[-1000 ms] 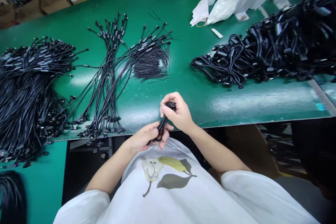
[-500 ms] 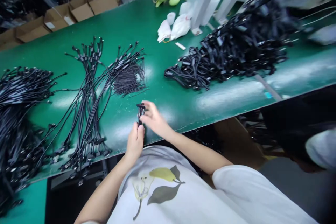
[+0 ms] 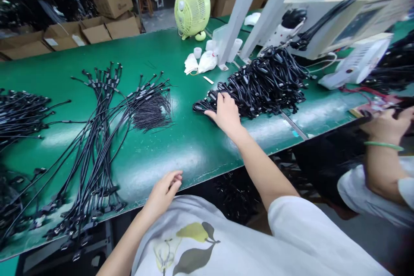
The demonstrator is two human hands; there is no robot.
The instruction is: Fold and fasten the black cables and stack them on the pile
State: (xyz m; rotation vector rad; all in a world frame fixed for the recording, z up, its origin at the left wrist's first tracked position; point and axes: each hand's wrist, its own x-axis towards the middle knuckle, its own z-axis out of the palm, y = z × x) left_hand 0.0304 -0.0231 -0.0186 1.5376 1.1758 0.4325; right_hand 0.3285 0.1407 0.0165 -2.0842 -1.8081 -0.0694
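My right hand [image 3: 226, 114] rests on the near end of a big heap of tangled black cables [image 3: 265, 84], and no single cable is clearly held in it. My left hand [image 3: 163, 192] hangs at the bench's front edge, fingers loosely curled and holding nothing. To the left, long black cables with moulded connectors [image 3: 97, 146] lie fanned out in rows. A tuft of thin black wire ends [image 3: 152, 114] lies among them. A denser mass of black cables [image 3: 19, 116] lies at the far left.
The green workbench [image 3: 194, 155] carries all this. Beyond stand white bags [image 3: 207, 61], white uprights [image 3: 241, 8], a green fan [image 3: 192, 6] and cardboard boxes [image 3: 90, 30]. At right, a co-worker's hand [image 3: 386, 127] works beside a white device [image 3: 343, 21].
My view has swung right and up. The cable held in both hands earlier is gone from them. My right hand has reached the heap, and my left has dropped to the bench edge.
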